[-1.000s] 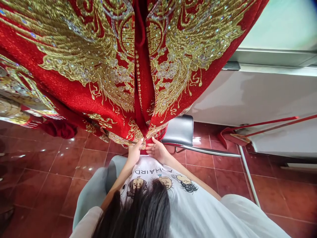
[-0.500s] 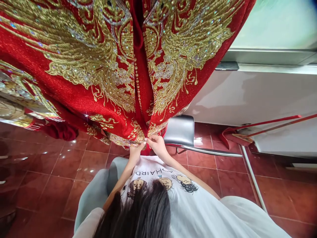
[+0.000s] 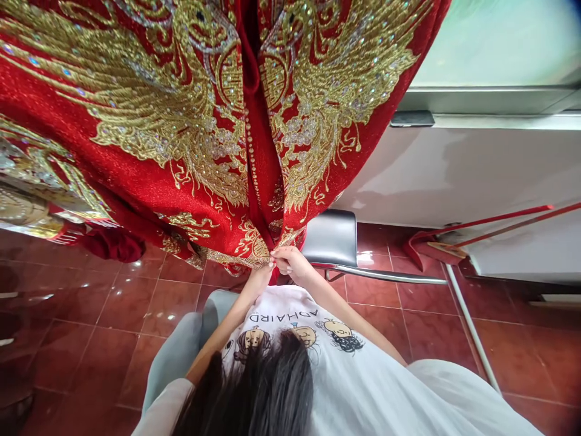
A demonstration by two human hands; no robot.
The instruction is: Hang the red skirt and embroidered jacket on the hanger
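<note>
Head view: on your far left, some dark red cloth (image 3: 115, 242) hangs above the floor tiles. Next comes the big red coat (image 3: 136, 175), right in front of you, its bottom edge at your fingers. Your left hand (image 3: 261, 277) seems to pinch that edge at the middle split, though most of its fingers are hidden. Your right hand (image 3: 293, 263) is curled, finger and thumb pinching the same spot. Farther right is a black chair (image 3: 330, 239). The coat looks soft but heavy — gold thread and beads may snag, so hold the plain edge.
</note>
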